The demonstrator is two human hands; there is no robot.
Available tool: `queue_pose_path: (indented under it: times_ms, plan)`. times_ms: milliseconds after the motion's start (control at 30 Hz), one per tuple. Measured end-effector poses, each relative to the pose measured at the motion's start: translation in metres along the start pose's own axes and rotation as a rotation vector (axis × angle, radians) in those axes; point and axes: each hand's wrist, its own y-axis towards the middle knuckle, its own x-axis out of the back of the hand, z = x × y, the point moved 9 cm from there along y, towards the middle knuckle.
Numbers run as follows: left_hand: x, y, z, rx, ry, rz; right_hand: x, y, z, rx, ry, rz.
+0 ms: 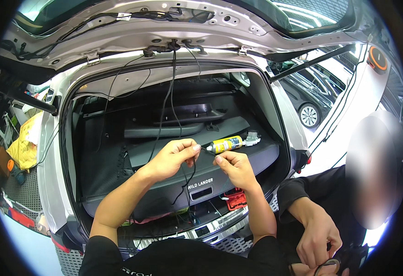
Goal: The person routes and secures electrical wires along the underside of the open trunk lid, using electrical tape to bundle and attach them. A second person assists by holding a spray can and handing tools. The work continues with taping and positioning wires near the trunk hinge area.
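A thin black cable point(192, 176) runs between my two hands, in front of the open boot of a car. My left hand point(176, 158) pinches it between thumb and forefinger. Close by on the right, my right hand point(234, 169) pinches the cable's other part, thumb on top. Below my left hand, a length of it dangles in a loose curve. More black cables point(167, 103) hang from the raised tailgate point(137, 34) behind my hands. Just beyond my right hand, a yellow can point(225, 144) lies on the dark boot cover point(252, 158).
Black trim panels point(164, 132) and a grey clip-like part point(252, 138) rest on the cover. A red case point(236, 198) sits low in the boot. At the right, a co-worker's hand point(318, 237) is beside a black ring-shaped thing. A yellow bag point(25, 142) stands left.
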Motion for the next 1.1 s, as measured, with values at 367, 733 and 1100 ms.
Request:
queue_pose_path:
  times_ms: [367, 733, 1100]
  plan:
    - [0.014, 0.024, -0.022, -0.064, 0.157, -0.137, -0.034, 0.006, -0.005, -0.160, 0.102, 0.220]
    - [0.075, 0.126, -0.054, -0.046, -0.118, -0.190, 0.017, 0.095, 0.011, 0.199, 0.141, -0.332]
    - [0.119, 0.165, -0.048, 0.134, 0.523, -0.042, 0.165, 0.148, 0.022, 0.365, -0.180, -0.936]
